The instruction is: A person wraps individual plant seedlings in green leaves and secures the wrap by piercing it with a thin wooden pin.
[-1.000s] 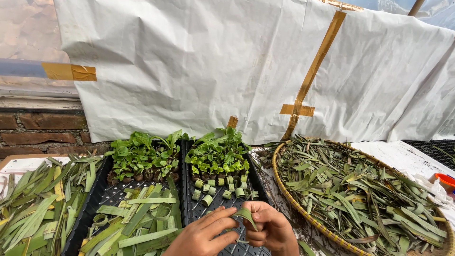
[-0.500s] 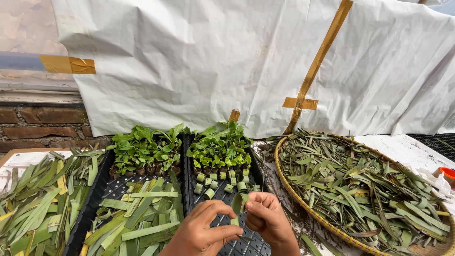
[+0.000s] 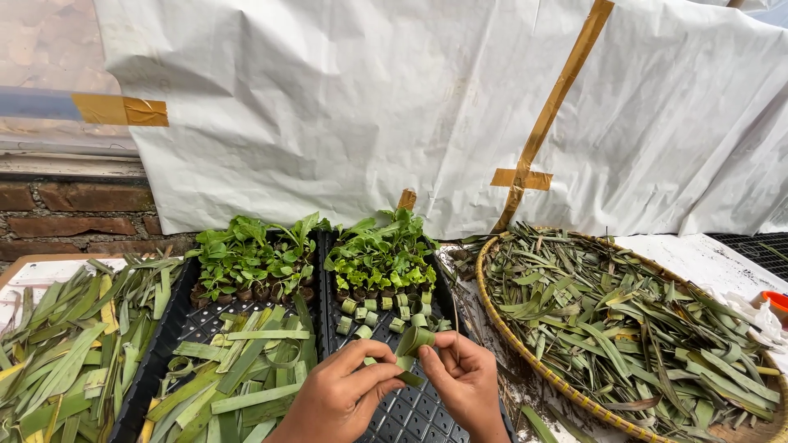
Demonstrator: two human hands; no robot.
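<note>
Both my hands meet low in the middle, over a black seedling tray (image 3: 410,410). My left hand (image 3: 341,394) and my right hand (image 3: 464,377) pinch one green leaf strip (image 3: 410,344), which is curled into a small cone or loop between the fingertips. Just beyond the hands lie several small rolled leaf cups (image 3: 369,312) in the tray's cells. Behind those stand leafy green seedlings (image 3: 382,254).
A second black tray (image 3: 176,336) on the left carries more seedlings (image 3: 246,258) and loose cut leaf strips (image 3: 238,369). A pile of long leaves (image 3: 66,353) lies far left. A round woven basket (image 3: 525,353) of narrow leaves sits right. White sheeting (image 3: 410,107) hangs behind.
The hands have risen a little and the leaf strip, flat a second ago, is now curled into a small cone between the fingertips.
</note>
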